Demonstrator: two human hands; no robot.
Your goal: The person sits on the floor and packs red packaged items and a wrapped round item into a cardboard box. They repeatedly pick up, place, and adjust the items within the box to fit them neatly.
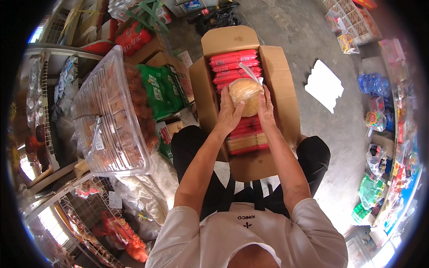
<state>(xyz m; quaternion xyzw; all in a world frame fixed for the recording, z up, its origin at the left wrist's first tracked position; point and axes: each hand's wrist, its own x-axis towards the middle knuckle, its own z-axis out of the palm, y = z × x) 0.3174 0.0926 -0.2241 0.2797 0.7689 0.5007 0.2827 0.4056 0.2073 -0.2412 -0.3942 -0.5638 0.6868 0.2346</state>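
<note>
Both my hands hold a clear plastic bag with a round, tan, flat-topped food inside (246, 91); its exact kind I cannot tell. The bag's gathered, twisted end sticks up at the top. My left hand (229, 110) grips its left side, with the thumb on the front. Along the right side, my right hand (265, 107) is wrapped round it. Below the bag stands an open cardboard carton (279, 73), its flaps folded outward. Several red packets (233, 59) lie stacked in its far part, and more red packets with tan contents (247, 141) fill the near part.
On the left, a clear plastic bin (111, 111) stands beside green-wrapped bottles (156, 91). White sheets (325, 85) lie on the concrete floor to the right. Shelves of packaged goods (397, 147) line the right side, and a white crate (351, 20) sits far right.
</note>
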